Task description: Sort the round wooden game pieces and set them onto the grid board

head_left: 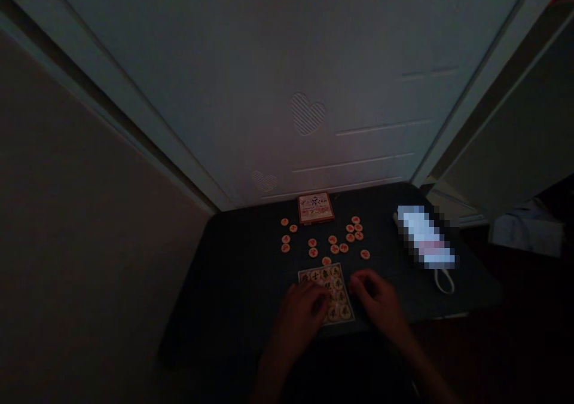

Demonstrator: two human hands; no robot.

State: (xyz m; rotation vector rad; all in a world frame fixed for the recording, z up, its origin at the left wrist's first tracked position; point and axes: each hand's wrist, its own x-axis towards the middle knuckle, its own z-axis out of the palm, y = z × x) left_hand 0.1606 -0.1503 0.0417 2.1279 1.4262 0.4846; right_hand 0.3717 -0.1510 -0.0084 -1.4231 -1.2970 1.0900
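Note:
A square tray (353, 309) filled with round pieces bearing dark characters lies near the front edge of a dark table. My left hand (305, 307) is over the left part of this tray, its fingers curled, and it hides some of the pieces. Just right of the tray is my right hand (374, 296), with thumb and fingertips brought together. What either hand holds, if anything, is too dark and small to make out. Beyond the tray, several round pieces with red characters, one of them a red piece (365, 254), lie scattered on the table.
A square box (316, 208) with a printed lid stands at the back of the table (233, 272). To the right lies a bright, blurred-out object (426, 236) with a white loop (444, 281) beside it. Behind the table rises a pale panel (215, 93) with heart patterns.

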